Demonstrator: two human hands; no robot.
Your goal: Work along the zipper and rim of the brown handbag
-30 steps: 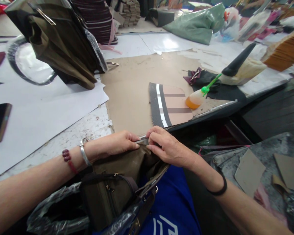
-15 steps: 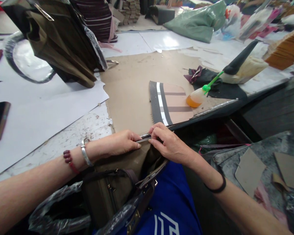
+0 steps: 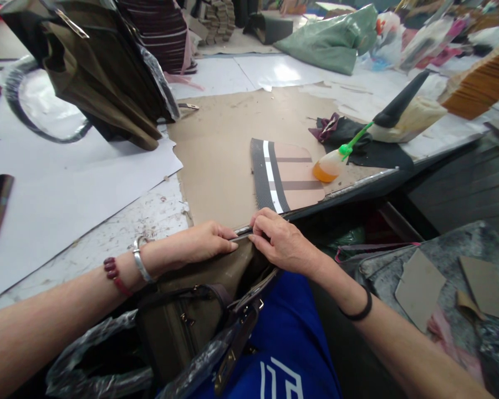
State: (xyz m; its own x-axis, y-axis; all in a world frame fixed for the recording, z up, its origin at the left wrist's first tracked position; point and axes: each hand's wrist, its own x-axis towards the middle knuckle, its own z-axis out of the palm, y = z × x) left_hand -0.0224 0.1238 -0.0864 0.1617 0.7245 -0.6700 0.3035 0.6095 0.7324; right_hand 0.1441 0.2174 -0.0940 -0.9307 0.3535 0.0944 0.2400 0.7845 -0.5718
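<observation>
Right by the worktop [image 3: 160, 213] edge, we've got the olive bag [image 3: 183, 327] with its rim [image 3: 243, 236] pinched in our left hand [image 3: 205, 241] and right hand [image 3: 283, 241], probably to keep that bit taut.

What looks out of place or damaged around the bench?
The white paper has a ragged, torn-looking edge beside the tan sheet, and dark specks mark the bare bench surface nearby. The held olive bag shows no obvious damage, though partly hidden.
</observation>
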